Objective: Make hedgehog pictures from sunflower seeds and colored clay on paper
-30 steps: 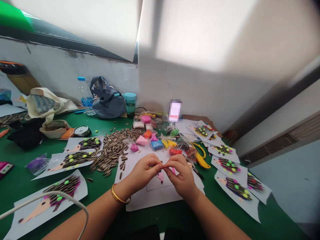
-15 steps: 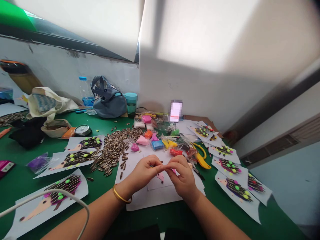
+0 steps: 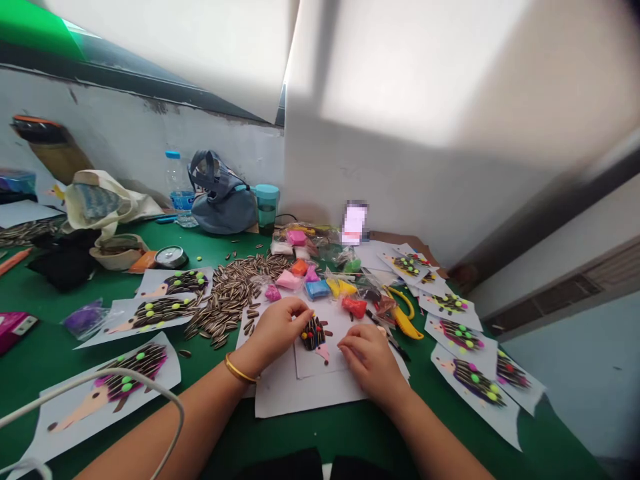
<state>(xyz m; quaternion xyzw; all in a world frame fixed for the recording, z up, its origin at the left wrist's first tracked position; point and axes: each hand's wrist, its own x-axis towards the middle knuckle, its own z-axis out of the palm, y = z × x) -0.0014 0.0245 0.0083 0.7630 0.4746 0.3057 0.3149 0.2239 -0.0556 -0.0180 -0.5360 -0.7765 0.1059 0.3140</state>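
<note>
Between my hands a small hedgehog picture [image 3: 313, 335], with a pink face, dark seed spines and red and yellow dots, lies on white paper [image 3: 310, 393]. My left hand [image 3: 281, 331] is over the picture's upper left edge, thumb and forefinger pinched at its top; whatever they hold is too small to name. To the right of the picture, my right hand [image 3: 373, 360] hovers over the paper with its fingers bent and slightly apart, nothing visible in them. A heap of striped seeds [image 3: 227, 293] lies left of the paper. Behind it are bags of coloured clay [image 3: 317, 289].
Finished-looking hedgehog sheets lie on the left [image 3: 115, 393] and right [image 3: 475, 387] of the green table [image 3: 210, 373]. A yellow-handled tool [image 3: 406, 323] is beside the clay. At the back stand a blue bag [image 3: 223, 203], a cup [image 3: 267, 208] and a phone [image 3: 355, 223]. A white cable [image 3: 165, 393] crosses the lower left.
My hands, together at the fingertips before, have parted. The left has moved up over the picture and the right has drawn away to the right and down, uncovering the hedgehog. The view has shifted slightly.
</note>
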